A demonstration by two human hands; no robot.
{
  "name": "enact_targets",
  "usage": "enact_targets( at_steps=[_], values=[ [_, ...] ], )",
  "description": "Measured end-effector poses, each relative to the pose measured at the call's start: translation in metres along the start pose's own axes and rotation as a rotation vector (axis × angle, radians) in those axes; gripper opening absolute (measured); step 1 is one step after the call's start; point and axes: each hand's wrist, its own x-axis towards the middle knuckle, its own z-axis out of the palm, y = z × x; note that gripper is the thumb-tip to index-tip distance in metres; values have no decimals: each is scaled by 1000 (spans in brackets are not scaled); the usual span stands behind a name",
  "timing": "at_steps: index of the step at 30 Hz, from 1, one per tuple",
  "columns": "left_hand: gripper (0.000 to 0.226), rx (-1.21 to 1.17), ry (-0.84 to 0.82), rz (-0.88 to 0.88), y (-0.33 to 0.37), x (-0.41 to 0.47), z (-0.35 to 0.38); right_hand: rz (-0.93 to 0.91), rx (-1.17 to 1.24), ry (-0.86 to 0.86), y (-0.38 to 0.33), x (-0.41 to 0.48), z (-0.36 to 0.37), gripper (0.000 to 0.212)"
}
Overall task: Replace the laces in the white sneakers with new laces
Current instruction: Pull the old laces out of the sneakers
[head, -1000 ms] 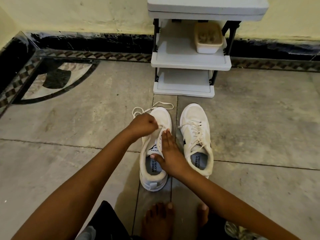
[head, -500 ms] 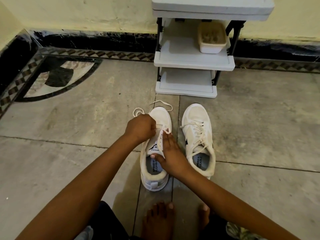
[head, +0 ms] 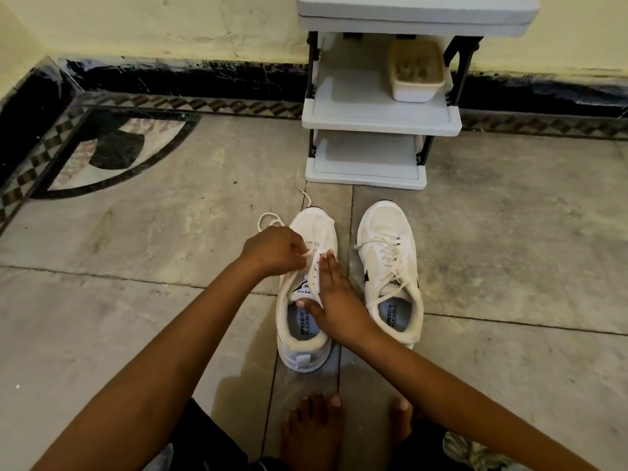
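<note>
Two white sneakers (head: 387,232) on the floor (head: 170,300), our left hand (head: 272,249) with its grip pinching a lace (head: 307,252) over the left sneaker (head: 302,355), our right hand (head: 336,300), grip released, pressing flat on it, shelf (head: 380,113) tub (head: 416,90) contents unclear to us

In front of one grey plastic three-shelf rack (head: 380,113) stand two white fabric sneakers, a left sneaker (head: 299,338) and a right sneaker (head: 382,222), each with one white lace (head: 387,258). One cream rectangular tub (head: 416,78) sits on the rack. One left hand (head: 272,249), one right hand (head: 334,300), two bare feet (head: 312,433).
</note>
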Motion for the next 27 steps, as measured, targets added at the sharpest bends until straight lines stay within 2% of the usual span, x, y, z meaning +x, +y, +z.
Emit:
enact_targets(
  at_steps=[3, 5, 6, 7, 9, 10, 12, 14, 16, 18, 20, 24, 27],
  values=[
    [20, 82, 141, -69, 4, 0, 13, 3, -1, 3, 0, -1, 1, 86],
    [18, 82, 164, -66, 10, 1, 12, 1, 3, 6, 0, -2, 2, 85],
    [14, -26, 158, -46, 11, 1, 7, -2, 3, 11, 0, -2, 2, 85],
    [7, -232, 141, -19, 13, 0, 1, -6, 3, 14, 0, -1, 2, 85],
    [14, -707, 106, 49, 21, -8, -18, -7, 7, 20, 1, 0, 3, 85],
    [17, -851, 122, 101, 23, -11, -25, -6, 9, 24, 1, 0, 3, 85],
    [15, -932, 187, 140, 25, -13, -30, -4, 8, 27, 1, 0, 4, 85],
    [3, -770, 210, 107, 24, -12, -26, -3, 5, 20, 0, -1, 4, 85],
    [13, -434, 137, 52, 16, -6, -13, -3, -5, 11, 0, -1, 3, 85],
    [18, -226, 47, 8, 7, -3, 2, -4, -14, 18, 0, 0, 3, 85],
    [21, -99, 63, -46, 2, -3, 13, 0, -14, 27, 0, 1, 3, 85],
    [16, 83, 208, -83, 4, 0, 19, 1, -14, 30, 0, 0, 5, 85],
    [16, 63, 225, -62, 11, 4, 15, -5, -21, 38, 0, 0, 4, 84]
  ],
)
